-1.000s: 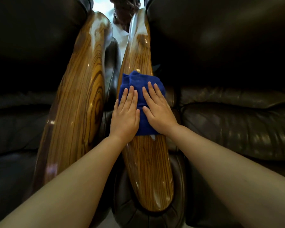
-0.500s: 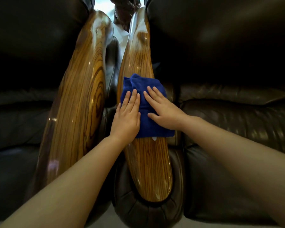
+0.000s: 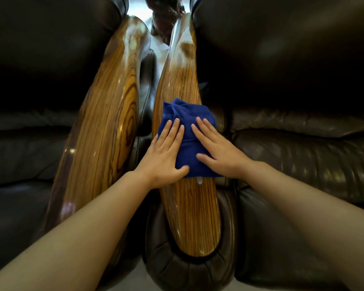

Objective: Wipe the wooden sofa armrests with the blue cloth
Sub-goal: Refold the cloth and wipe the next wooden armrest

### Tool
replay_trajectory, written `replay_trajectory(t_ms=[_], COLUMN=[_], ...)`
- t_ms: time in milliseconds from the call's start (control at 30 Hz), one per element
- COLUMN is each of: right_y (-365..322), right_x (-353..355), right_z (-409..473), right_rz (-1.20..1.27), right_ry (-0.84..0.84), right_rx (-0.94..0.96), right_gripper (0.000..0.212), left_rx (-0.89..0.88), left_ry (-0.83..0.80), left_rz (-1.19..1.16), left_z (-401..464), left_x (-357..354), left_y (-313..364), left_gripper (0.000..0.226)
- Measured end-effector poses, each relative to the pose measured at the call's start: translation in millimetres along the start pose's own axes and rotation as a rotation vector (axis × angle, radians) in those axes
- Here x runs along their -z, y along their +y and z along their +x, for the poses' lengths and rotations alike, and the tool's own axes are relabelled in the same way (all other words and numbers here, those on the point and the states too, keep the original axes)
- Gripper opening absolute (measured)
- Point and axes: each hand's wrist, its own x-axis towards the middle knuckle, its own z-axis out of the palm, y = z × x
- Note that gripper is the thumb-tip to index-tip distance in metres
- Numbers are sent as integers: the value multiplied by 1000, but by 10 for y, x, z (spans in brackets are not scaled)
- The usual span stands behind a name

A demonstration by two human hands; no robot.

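Two bare hands press flat on a blue cloth, seen from a camera on the person's head looking down. The cloth lies bunched across the middle of the right-hand wooden armrest, a glossy, striped plank running away from the viewer. The left hand rests palm down on the cloth's left edge, fingers spread, thumb on the near hem. The right hand lies palm down on its right side, fingers pointing forward. Neither hand grips; both are open and simply pin the cloth to the wood.

A second wooden armrest lies just to the left, parallel, with a narrow gap between them. Dark leather cushions flank both sides.

Judging by this, wiping of the right-hand armrest is under way, around its midpoint. The next move probably calls for sliding the cloth along the grain with steady downward pressure, covering the near rounded end and the far end, then shifting across to the left armrest, which has no cloth on it.
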Motion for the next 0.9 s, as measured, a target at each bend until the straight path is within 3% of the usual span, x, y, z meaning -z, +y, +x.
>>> replay_trajectory(t_ms=[133, 300, 467, 733, 900], right_y=[76, 161, 53, -226, -421], right_x=[-14, 116, 98, 264, -106], right_z=[-35, -24, -44, -171, -648], right_rz=[-11, -197, -313, -74, 40], right_ry=[-84, -212, -165, -256, -232], right_rx=[30, 103, 85, -51, -122], right_gripper=[88, 99, 81, 56, 64], left_rx=[-42, -24, -34, 24, 53], left_ry=[-50, -54, 27, -136, -107], left_rz=[78, 121, 225, -9, 19], left_z=[5, 16, 12, -134, -624], left_x=[3, -4, 30, 234, -127], left_y=[-60, -72, 16, 211, 421], left_gripper=[98, 73, 59, 56, 59])
